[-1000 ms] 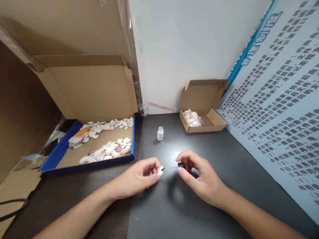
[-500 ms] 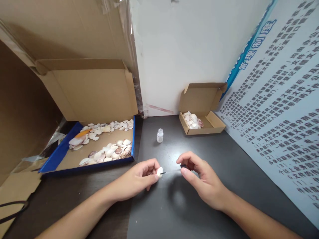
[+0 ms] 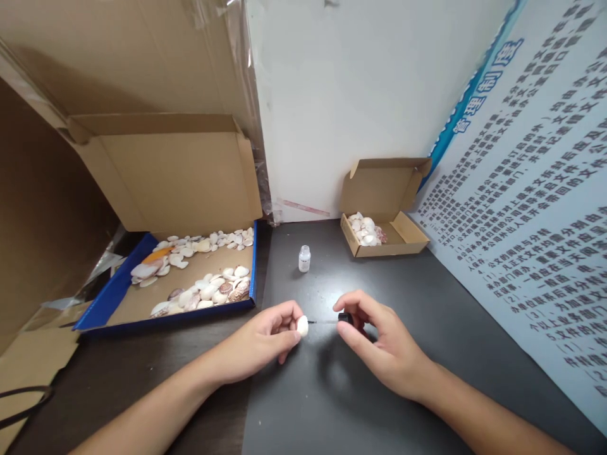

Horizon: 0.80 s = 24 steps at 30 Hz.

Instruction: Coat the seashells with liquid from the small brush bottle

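Between the thumb and fingers of my left hand [image 3: 270, 335] is a small white seashell [image 3: 302, 326]. My right hand [image 3: 379, 338] pinches the black cap of a brush applicator [image 3: 344, 318]. A thin, pale stem runs left from the cap, and its dark brush tip is at the shell's right edge; whether it touches cannot be told. Beyond both hands a small clear bottle [image 3: 304, 259] with a white label stands upright, its neck uncapped.
To the left, an open blue-edged cardboard box [image 3: 255, 265] holds many shells, with an orange one among them. A smaller open cardboard box [image 3: 393, 249] with white shells stands at the back right. A printed sheet [image 3: 535, 208] covers the right side.
My right hand has shifted slightly left, and the brush tip has moved from the shell's face to its right edge. The left hand stays nearly still, the shell slightly turned.
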Each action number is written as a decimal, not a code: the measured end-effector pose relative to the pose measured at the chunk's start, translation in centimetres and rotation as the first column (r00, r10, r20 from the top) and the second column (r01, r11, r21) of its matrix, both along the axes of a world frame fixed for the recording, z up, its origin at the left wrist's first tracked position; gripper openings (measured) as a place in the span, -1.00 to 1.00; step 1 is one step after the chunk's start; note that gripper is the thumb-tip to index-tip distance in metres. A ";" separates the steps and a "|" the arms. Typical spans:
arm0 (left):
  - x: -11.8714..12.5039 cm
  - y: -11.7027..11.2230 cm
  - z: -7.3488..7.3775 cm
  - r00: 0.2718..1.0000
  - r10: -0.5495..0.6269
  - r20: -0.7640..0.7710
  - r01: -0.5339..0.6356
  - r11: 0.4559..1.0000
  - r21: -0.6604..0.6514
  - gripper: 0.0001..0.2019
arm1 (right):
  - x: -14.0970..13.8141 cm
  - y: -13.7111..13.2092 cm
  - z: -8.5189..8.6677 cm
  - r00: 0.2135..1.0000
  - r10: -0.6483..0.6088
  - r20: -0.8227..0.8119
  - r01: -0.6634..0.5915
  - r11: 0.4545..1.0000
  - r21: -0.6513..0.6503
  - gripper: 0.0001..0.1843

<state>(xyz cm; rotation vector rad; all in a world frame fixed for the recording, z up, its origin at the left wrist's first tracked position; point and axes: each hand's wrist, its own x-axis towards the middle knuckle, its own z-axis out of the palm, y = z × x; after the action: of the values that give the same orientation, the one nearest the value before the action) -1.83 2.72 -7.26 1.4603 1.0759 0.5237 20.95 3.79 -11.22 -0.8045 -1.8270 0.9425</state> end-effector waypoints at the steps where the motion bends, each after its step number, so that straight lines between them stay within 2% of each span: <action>1: 0.0 0.0 0.0 1.000 -0.004 0.012 0.004 1.000 -0.002 -0.71 | 0.0 0.0 -0.1 1.000 0.018 -0.001 -0.018 1.000 -0.004 -0.82; 10: 0.0 0.0 0.2 0.998 0.011 0.059 -0.009 0.999 -0.031 -0.74 | 0.0 -0.1 -0.6 0.999 0.026 0.045 -0.027 0.999 0.018 -0.89; 14: -0.1 0.0 0.2 0.998 -0.012 0.057 0.014 0.999 -0.031 -0.76 | 0.4 -0.1 -0.4 0.997 0.071 0.030 -0.072 0.996 0.043 -0.80; 24: -0.2 0.0 0.2 0.999 -0.035 0.009 0.035 0.999 -0.023 -0.75 | 0.1 0.0 -1.0 0.998 0.053 0.022 -0.053 0.999 -0.005 -0.84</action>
<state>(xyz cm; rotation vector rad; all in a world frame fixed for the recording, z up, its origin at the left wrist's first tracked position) -2.03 2.76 -7.01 1.4527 1.0445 0.4909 21.04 3.82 -12.19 -0.7750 -1.8739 0.9755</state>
